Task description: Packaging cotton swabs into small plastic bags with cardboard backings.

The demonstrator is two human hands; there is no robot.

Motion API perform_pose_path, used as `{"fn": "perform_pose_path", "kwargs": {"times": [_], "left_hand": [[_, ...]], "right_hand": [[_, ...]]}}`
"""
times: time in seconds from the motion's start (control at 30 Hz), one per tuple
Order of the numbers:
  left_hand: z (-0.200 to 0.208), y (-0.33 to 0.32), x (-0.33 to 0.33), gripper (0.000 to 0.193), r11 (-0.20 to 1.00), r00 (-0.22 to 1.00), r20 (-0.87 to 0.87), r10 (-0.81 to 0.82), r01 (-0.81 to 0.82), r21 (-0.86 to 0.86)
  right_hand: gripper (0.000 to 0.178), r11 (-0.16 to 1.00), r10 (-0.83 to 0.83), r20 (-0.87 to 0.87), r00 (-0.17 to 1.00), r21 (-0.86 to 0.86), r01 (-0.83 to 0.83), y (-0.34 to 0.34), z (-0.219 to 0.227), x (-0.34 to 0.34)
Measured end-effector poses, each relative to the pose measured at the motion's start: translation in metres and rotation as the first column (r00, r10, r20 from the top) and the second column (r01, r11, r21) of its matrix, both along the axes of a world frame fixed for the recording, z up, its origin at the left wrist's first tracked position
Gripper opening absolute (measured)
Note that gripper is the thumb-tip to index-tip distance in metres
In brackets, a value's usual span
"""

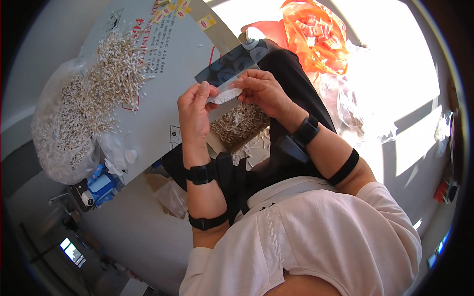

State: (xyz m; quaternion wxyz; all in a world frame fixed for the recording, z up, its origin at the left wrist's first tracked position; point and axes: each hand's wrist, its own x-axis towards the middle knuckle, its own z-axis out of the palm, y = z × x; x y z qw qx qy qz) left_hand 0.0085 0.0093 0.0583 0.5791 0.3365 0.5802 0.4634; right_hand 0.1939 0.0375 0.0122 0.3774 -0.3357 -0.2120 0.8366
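Note:
Above my lap, both hands hold a small bundle of cotton swabs [227, 95] with its packed white tips showing. Clear plastic film appears around the bundle's edge. My left hand [196, 101] pinches its left end between thumb and fingers. At the other end, my right hand [261, 90] grips with thumb and fingertips. Directly below sits an open cardboard box [216, 143] with many loose swabs [240, 123] inside. A dark, see-through plastic sheet or stack of bags [232, 65] lies just beyond the hands, at the table's edge.
A large heap of cotton swabs [118, 64] spreads over the grey table [168, 93], spilling from a clear plastic bag [44, 130]. Small yellow packets [206, 21] lie at the far edge. An orange plastic bag [316, 37] holding small packs stands at the far right.

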Motion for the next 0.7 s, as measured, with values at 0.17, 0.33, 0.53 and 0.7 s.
{"fn": "perform_pose_path", "kwargs": {"times": [0.17,0.33,0.53,0.7], "left_hand": [[-0.002,-0.0016,-0.0006,0.024,0.999,0.997,0.059,0.043,-0.042,-0.022],[-0.0077,-0.0043,-0.0025,0.006,0.999,0.999,0.053,-0.011,0.009,0.037],[-0.0089,-0.0084,-0.0045,0.016,0.996,0.997,0.051,-0.051,0.047,0.077],[-0.0069,-0.0103,-0.0057,0.024,0.996,0.996,0.071,-0.06,0.054,0.078]], "right_hand": [[0.019,0.996,-0.056,-0.002,0.998,-0.074,0.056,-0.0031,0.0075,-0.0049],[0.012,0.998,-0.041,0.062,0.997,0.039,0.039,-0.0051,0.0009,-0.0058],[0.011,0.98,-0.046,0.104,0.993,0.199,0.024,-0.0083,0.0016,-0.0055],[0.018,0.97,-0.026,0.143,0.989,0.242,-0.009,-0.01,0.0054,-0.0046]]}}
